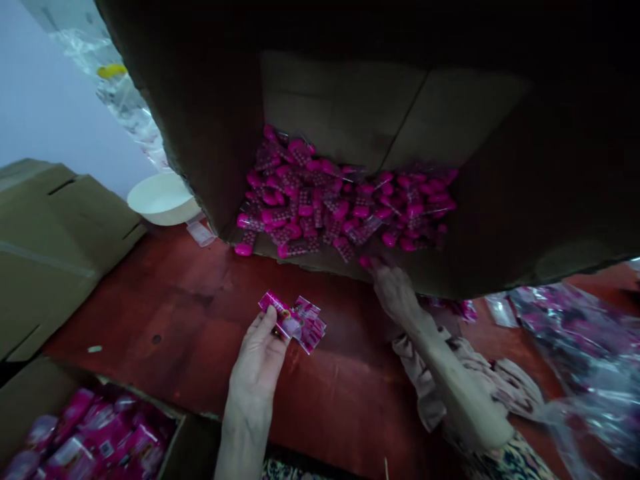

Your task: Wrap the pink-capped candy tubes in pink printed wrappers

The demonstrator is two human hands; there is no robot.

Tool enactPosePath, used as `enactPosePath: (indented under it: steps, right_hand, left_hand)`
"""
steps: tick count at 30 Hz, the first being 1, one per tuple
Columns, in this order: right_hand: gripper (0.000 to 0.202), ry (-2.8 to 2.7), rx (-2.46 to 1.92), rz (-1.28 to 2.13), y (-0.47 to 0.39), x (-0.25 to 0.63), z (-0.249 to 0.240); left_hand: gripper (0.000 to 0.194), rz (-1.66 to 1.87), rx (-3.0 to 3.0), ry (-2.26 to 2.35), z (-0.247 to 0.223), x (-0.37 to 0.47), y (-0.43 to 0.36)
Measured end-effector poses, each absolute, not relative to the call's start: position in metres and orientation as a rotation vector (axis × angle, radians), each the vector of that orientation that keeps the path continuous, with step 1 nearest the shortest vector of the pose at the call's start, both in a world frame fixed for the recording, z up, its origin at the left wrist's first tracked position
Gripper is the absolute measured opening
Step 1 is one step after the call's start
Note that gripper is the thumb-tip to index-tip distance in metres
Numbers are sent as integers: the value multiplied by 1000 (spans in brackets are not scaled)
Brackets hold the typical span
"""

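My left hand (261, 340) is closed, its thumb pinching a few flat, shiny pink printed labels (307, 323) fanned out above the table. Into the front of a large cardboard box my right hand (393, 283) reaches. Its fingers are closed at a small pink-capped bottle (365, 261) by the box's lower edge; the fingertips are dim and partly hidden. Behind it, many small clear bottles with pink caps (310, 200) and pink beads or dots lie heaped inside the box, which rests on its side with its opening towards me.
The large box (340, 100) stands on a red table (165, 293). At lower left a carton (187, 440) holds pink-wrapped bottles (107, 437). A closed cardboard box (55, 247) and a white bowl (163, 199) are at left. Crumpled cloth (510, 383) and a plastic bag (585, 347) lie right.
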State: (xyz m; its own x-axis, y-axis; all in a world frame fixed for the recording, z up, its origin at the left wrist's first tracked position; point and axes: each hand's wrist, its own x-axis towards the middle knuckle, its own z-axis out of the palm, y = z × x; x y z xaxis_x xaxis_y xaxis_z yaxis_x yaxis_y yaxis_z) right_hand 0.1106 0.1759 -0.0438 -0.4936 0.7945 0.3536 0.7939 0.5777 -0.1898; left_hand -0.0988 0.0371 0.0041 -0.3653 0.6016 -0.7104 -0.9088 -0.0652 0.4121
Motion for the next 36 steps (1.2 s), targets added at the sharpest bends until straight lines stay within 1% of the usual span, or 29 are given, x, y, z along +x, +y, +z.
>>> enactPosePath:
  steps: [2, 7, 13, 15, 17, 22, 25, 26, 30, 33, 36]
  right_hand:
    - [43, -2447, -1282, -9, 173, 112, -44]
    - [49, -2544, -1282, -21, 190, 111, -43]
    - [25, -2543, -1291, -9, 196, 111, -40]
    - [23, -2516, -1315, 4, 194, 111, -41]
    - [25, -2482, -1337, 34, 189, 110, -41]
    - [36, -2299, -1393, 170, 147, 93, -25]
    - [38, -2066, -1319, 577, 99, 72, -5]
    - [37, -2044, -1259, 621, 84, 64, 1]
    - [28, -1982, -1052, 584, 43, 42, 9]
    - [20, -1966, -1025, 574, 35, 37, 6]
    - [16, -1981, -1018, 548, 34, 37, 1]
  left_hand:
    - [18, 1671, -465, 999, 8, -100, 38]
    - [20, 1661, -561, 975, 15, -100, 38]
    - [21, 1645, -651, 935, 15, -103, 36]
    - [19, 1658, -660, 913, 16, -104, 36]
    - [19, 1680, -659, 890, 16, -104, 35]
    - [21, 1703, -655, 868, 14, -102, 37]
    - [22, 1715, -623, 867, 13, -97, 38]
    - [21, 1716, -600, 871, 13, -95, 38]
    - [16, 1655, -479, 906, 15, -86, 36]
    - [19, 1593, -442, 911, 17, -80, 33]
    - [21, 1569, -421, 920, 17, -77, 30]
